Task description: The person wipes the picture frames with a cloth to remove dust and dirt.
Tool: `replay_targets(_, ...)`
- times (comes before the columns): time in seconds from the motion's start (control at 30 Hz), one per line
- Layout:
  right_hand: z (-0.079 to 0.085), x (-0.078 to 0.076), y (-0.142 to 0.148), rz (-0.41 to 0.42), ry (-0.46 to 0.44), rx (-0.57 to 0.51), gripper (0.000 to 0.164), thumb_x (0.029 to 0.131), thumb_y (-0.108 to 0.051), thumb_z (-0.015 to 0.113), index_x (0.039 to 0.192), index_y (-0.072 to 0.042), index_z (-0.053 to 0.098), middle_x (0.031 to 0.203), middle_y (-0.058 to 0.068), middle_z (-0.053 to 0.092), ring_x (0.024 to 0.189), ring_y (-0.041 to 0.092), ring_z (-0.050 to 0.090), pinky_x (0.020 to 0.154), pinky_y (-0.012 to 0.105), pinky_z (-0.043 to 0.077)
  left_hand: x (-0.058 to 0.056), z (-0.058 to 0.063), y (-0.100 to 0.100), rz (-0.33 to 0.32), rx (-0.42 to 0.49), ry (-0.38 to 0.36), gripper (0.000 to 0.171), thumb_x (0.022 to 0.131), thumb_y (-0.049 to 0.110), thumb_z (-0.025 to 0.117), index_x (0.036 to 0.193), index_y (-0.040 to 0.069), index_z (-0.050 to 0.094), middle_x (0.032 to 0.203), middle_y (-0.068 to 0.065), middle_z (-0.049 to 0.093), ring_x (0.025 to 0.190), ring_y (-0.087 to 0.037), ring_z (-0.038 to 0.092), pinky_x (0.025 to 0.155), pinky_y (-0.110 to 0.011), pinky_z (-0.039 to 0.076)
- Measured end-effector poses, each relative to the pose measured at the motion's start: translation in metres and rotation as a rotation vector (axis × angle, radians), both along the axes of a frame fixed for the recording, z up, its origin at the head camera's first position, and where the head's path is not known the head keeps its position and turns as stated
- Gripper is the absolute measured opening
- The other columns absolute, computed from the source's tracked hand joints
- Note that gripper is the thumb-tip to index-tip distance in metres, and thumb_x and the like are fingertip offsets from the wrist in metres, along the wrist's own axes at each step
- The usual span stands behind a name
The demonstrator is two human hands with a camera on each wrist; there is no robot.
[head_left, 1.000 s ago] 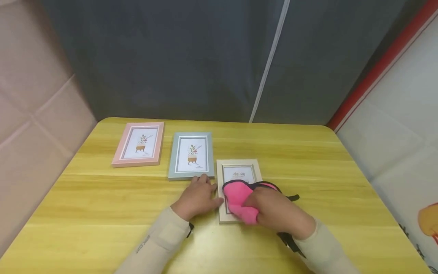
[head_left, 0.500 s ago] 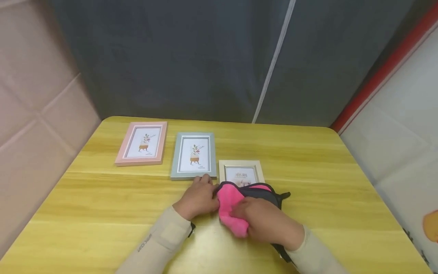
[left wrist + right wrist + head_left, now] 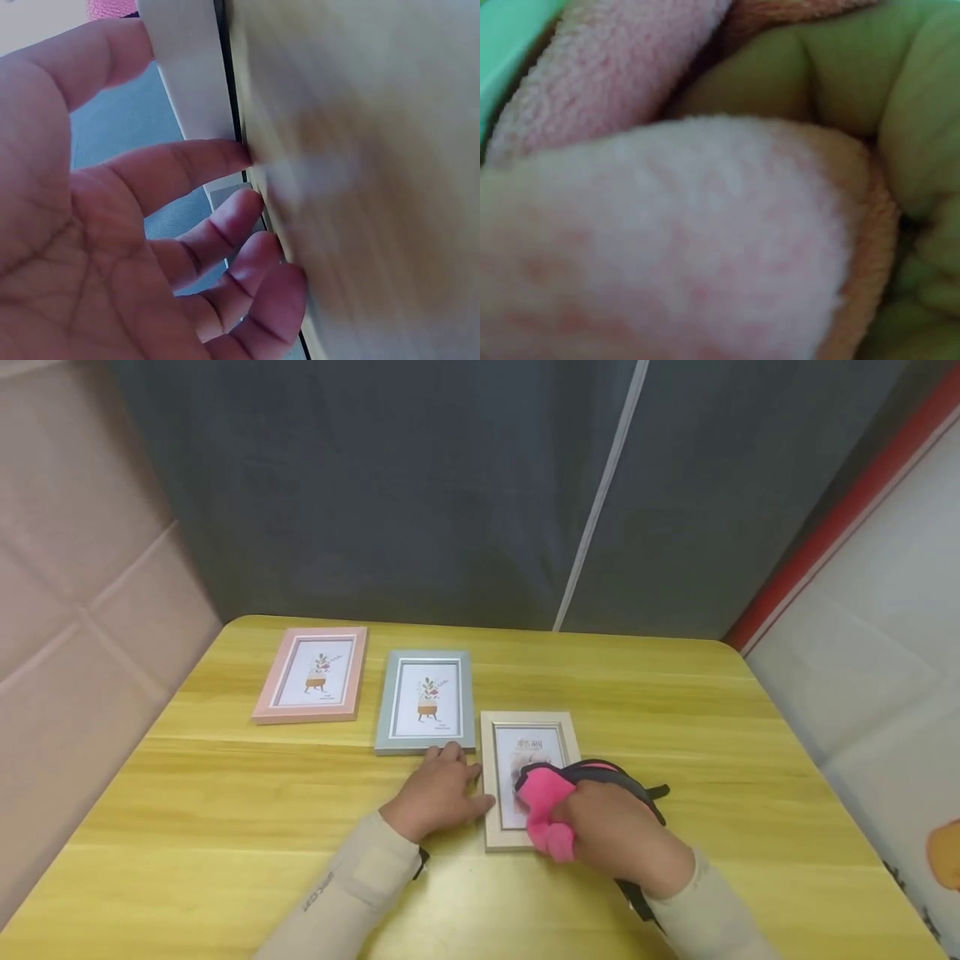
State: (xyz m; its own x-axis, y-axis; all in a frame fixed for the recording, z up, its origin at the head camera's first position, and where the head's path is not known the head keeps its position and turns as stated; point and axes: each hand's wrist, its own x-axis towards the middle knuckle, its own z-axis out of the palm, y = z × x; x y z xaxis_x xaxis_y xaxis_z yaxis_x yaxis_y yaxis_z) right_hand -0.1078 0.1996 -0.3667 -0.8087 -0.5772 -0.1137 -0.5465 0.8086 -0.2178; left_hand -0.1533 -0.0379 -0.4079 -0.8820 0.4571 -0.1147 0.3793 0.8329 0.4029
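Observation:
A cream picture frame point(image 3: 489, 785) lies flat on the table, its lower right part hidden by a pink cloth with dark edging point(image 3: 546, 797). My right hand point(image 3: 618, 831) grips the bunched cloth and holds it against the frame's glass. In the right wrist view, folds of the fluffy cloth point(image 3: 667, 240) fill most of the picture. Beside the cream frame's left edge rests my left hand point(image 3: 437, 795), thumb and fingertips touching that edge. The left wrist view shows this hand's fingers point(image 3: 187, 169) loosely extended along the frame's side point(image 3: 187, 71).
A blue-grey picture frame point(image 3: 383, 714) lies just beyond my left fingertips. Farther left is a pink picture frame point(image 3: 272, 697). All of them are on a yellow wood-grain table point(image 3: 247, 827), with a dark curtain point(image 3: 390, 502) behind its far edge.
My right hand wiped the cloth leftward and toward me, then back to the right, baring more of the cream frame. My left hand stays at the frame's left edge.

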Motion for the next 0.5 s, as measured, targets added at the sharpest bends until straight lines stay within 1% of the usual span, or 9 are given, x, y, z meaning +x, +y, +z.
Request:
replay_targets(0.07, -0.001, -0.001, 0.001, 0.017, -0.01, -0.026, 0.028, 0.079, -0.009, 0.075, 0.064, -0.027, 0.059, 0.06, -0.016, 0.046, 0.059, 0.007, 0.044, 0.06, 0.028, 0.041, 0.0, 0.0, 0.0, -0.001, 0.001, -0.001, 0.062, 0.088, 0.047, 0.069, 0.129, 0.001, 0.065, 0.099, -0.008, 0.05, 0.091, -0.024, 0.041, 0.078, -0.036, 0.041)
replay_targets(0.1, -0.002, -0.002, 0.001, 0.028, -0.015, -0.044, 0.03, 0.078, -0.005, 0.073, 0.064, -0.027, 0.058, 0.06, -0.015, 0.044, 0.059, 0.006, 0.042, 0.059, 0.027, 0.04, 0.0, 0.001, -0.001, 0.0, 0.004, -0.001, 0.062, 0.088, 0.047, 0.069, 0.129, 0.0, 0.065, 0.099, -0.008, 0.05, 0.091, -0.025, 0.041, 0.078, -0.036, 0.041)
replay_targets(0.23, -0.005, -0.002, -0.005, 0.123, 0.026, -0.154, 0.031, 0.074, 0.003, 0.071, 0.07, -0.026, 0.061, 0.067, -0.017, 0.05, 0.066, 0.002, 0.049, 0.065, 0.026, 0.047, 0.001, 0.001, -0.002, 0.013, 0.021, -0.003, 0.057, 0.087, 0.043, 0.071, 0.125, 0.0, 0.068, 0.097, -0.008, 0.049, 0.09, -0.024, 0.04, 0.075, -0.036, 0.041)
replay_targets(0.3, -0.007, -0.001, -0.012, 0.187, 0.054, -0.208, 0.028, 0.076, 0.003, 0.072, 0.079, -0.024, 0.068, 0.076, -0.017, 0.058, 0.075, 0.002, 0.056, 0.074, 0.026, 0.05, 0.001, 0.0, -0.002, 0.033, 0.044, -0.008, 0.045, 0.085, 0.035, 0.073, 0.11, -0.002, 0.073, 0.096, -0.007, 0.049, 0.089, -0.024, 0.04, 0.073, -0.035, 0.041)
replay_targets(0.37, -0.01, 0.002, -0.018, 0.246, 0.077, -0.228, 0.028, 0.077, 0.003, 0.073, 0.093, -0.02, 0.075, 0.088, -0.015, 0.066, 0.087, 0.004, 0.062, 0.084, 0.027, 0.051, 0.0, -0.002, -0.002, 0.056, 0.068, -0.022, 0.031, 0.081, 0.027, 0.073, 0.094, -0.001, 0.073, 0.096, -0.006, 0.049, 0.088, -0.024, 0.04, 0.072, -0.033, 0.041)
replay_targets(0.43, -0.013, 0.005, -0.023, 0.281, 0.081, -0.201, 0.034, 0.079, 0.003, 0.072, 0.107, -0.016, 0.076, 0.102, -0.011, 0.071, 0.101, 0.009, 0.064, 0.093, 0.03, 0.05, -0.001, -0.002, -0.001, 0.075, 0.087, -0.031, 0.02, 0.076, 0.02, 0.073, 0.082, 0.001, 0.068, 0.097, -0.005, 0.049, 0.088, -0.023, 0.04, 0.071, -0.033, 0.042)
replay_targets(0.47, -0.014, 0.007, -0.025, 0.291, 0.08, -0.178, 0.038, 0.079, 0.003, 0.072, 0.112, -0.015, 0.075, 0.108, -0.009, 0.071, 0.107, 0.012, 0.063, 0.096, 0.031, 0.048, -0.001, -0.002, 0.0, 0.083, 0.091, -0.036, 0.018, 0.075, 0.018, 0.072, 0.079, 0.002, 0.065, 0.097, -0.005, 0.05, 0.089, -0.023, 0.041, 0.071, -0.032, 0.043)
replay_targets(0.5, -0.015, 0.008, -0.026, 0.292, 0.077, -0.154, 0.042, 0.079, 0.005, 0.071, 0.117, -0.014, 0.074, 0.113, -0.007, 0.071, 0.112, 0.014, 0.062, 0.099, 0.033, 0.047, -0.001, -0.002, 0.0, 0.085, 0.092, -0.037, 0.018, 0.074, 0.017, 0.072, 0.08, 0.002, 0.065, 0.097, -0.005, 0.049, 0.089, -0.023, 0.041, 0.072, -0.032, 0.043)
